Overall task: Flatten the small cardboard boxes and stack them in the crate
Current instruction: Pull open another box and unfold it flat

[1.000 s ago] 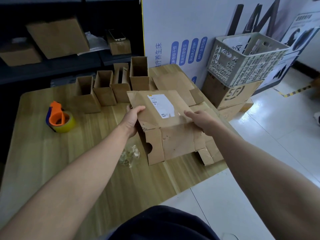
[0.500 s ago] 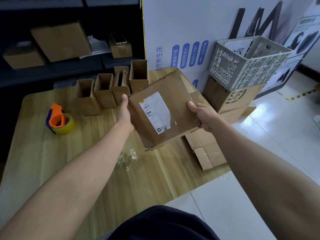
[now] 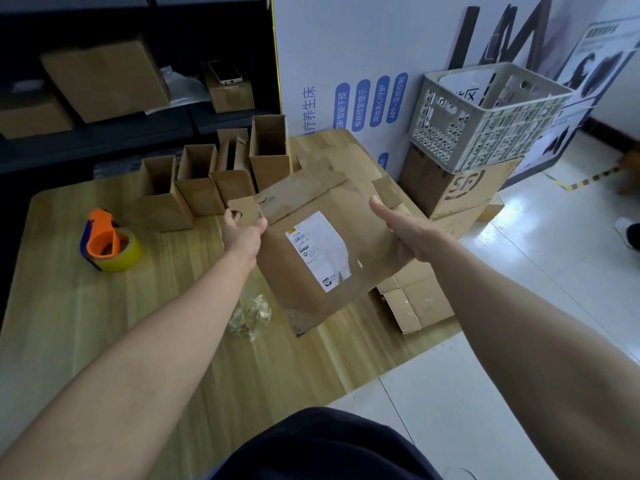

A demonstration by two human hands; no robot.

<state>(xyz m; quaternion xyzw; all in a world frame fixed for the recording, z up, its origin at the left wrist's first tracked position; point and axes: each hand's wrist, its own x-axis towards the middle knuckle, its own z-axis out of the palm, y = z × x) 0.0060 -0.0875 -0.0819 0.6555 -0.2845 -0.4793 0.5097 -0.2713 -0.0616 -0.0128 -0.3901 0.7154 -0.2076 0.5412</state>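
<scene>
Since the flattened box [image 3: 329, 251] looks light but floppy along its creases, my left grip [image 3: 244, 233] pinches its frame-left edge and my right grip [image 3: 405, 233] clasps the opposite edge.

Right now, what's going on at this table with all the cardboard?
A person holds a flattened labelled box above the wooden table, left grip pinching its left edge, right grip clasping its right edge. Several small boxes stand open at the table's back, not yet flattened. More flattened cardboard lies at the table's right edge. The grey crate sits on larger boxes beside the table.
</scene>
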